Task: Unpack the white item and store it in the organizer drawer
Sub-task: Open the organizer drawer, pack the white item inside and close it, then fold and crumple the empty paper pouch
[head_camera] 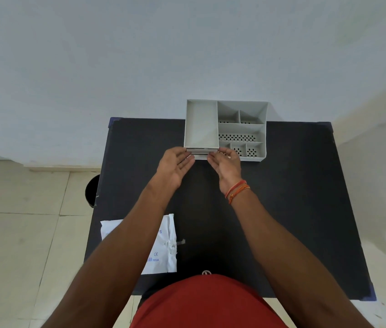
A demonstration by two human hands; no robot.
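A grey plastic organizer (241,129) with several open compartments stands at the far edge of the black table (293,197). Its drawer front (201,156) sticks out slightly at the bottom left of its near side. My left hand (175,165) and my right hand (226,163) are at the two ends of that drawer front, fingertips touching it. A white plastic package (163,247) with blue print lies on the table's near left part, partly hidden under my left forearm.
A dark round bin (92,190) stands on the tiled floor left of the table. A pale wall runs behind the table. My red shirt (206,304) fills the bottom centre.
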